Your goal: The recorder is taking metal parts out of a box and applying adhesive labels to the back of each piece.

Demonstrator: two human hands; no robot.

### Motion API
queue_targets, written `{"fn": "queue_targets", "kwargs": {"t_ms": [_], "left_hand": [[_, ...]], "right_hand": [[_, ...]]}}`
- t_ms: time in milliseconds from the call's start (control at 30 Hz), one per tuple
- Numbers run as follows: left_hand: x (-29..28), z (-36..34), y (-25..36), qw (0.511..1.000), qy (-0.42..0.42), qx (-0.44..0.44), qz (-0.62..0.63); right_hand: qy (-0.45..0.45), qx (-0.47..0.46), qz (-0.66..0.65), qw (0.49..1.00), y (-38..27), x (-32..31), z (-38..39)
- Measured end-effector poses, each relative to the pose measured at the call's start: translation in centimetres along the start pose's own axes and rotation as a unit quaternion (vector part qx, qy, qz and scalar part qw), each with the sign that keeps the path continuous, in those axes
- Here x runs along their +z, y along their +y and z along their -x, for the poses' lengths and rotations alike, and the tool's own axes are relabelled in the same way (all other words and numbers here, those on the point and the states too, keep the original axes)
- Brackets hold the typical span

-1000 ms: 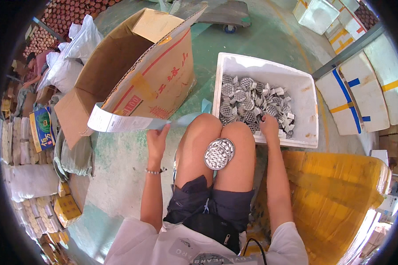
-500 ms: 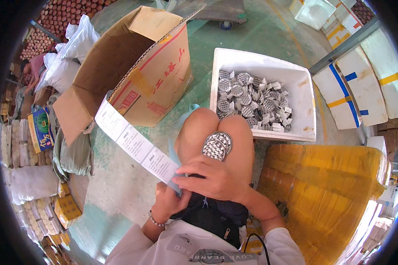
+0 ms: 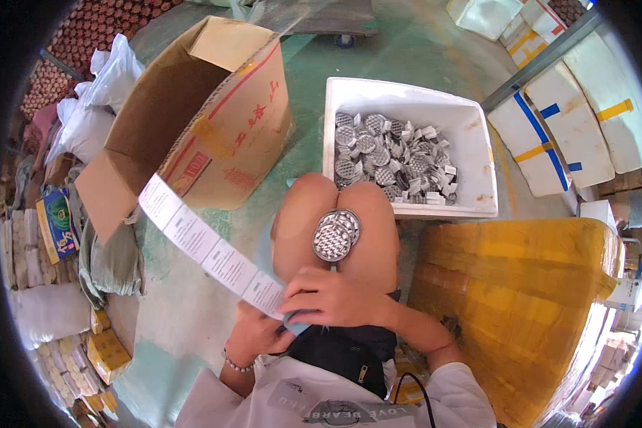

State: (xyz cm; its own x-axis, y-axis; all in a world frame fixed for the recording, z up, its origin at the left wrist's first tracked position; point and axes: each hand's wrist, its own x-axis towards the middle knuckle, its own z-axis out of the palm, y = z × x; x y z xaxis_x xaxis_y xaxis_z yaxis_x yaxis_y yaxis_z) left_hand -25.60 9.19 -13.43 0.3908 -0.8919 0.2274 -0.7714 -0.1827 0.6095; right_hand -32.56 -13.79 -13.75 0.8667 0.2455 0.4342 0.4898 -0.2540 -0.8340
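Observation:
A long strip of white printed labels (image 3: 205, 246) on bluish backing slants up to the left from my hands toward the cardboard box. My left hand (image 3: 258, 334) grips its near end from below, fingers closed. On the same end, my right hand (image 3: 339, 299) pinches the label edge where the bluish backing bends; whether a label is peeled off there is hidden by the fingers. A few round silvery metal discs with a patterned face (image 3: 333, 239) lie overlapping on my thighs, just beyond my right hand.
A white foam box (image 3: 481, 167) ahead holds many similar discs with small white tags. An open cardboard box (image 3: 246, 135) stands ahead left. Right of me is a large box wrapped in yellow tape (image 3: 513, 278). Foam boxes (image 3: 567, 114) line the right; sacks (image 3: 96, 114) lie left.
My view has shifted slightly. The label strip has swung a little lower, and its bluish backing now bends more visibly between my hands. The discs on my thighs stay put.

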Motion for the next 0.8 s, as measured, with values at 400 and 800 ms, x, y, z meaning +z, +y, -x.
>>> {"fn": "queue_targets", "kwargs": {"t_ms": [400,800], "left_hand": [[0.9,1.1,-1.3,0.981,-0.046,-0.043,0.181],[0.8,1.3,-1.8,0.980,-0.055,-0.017,0.191]], "right_hand": [[0.045,0.076,-0.064,0.994,0.2,2.2,1.1],[0.040,0.056,-0.112,0.991,1.0,2.6,1.0]]}}
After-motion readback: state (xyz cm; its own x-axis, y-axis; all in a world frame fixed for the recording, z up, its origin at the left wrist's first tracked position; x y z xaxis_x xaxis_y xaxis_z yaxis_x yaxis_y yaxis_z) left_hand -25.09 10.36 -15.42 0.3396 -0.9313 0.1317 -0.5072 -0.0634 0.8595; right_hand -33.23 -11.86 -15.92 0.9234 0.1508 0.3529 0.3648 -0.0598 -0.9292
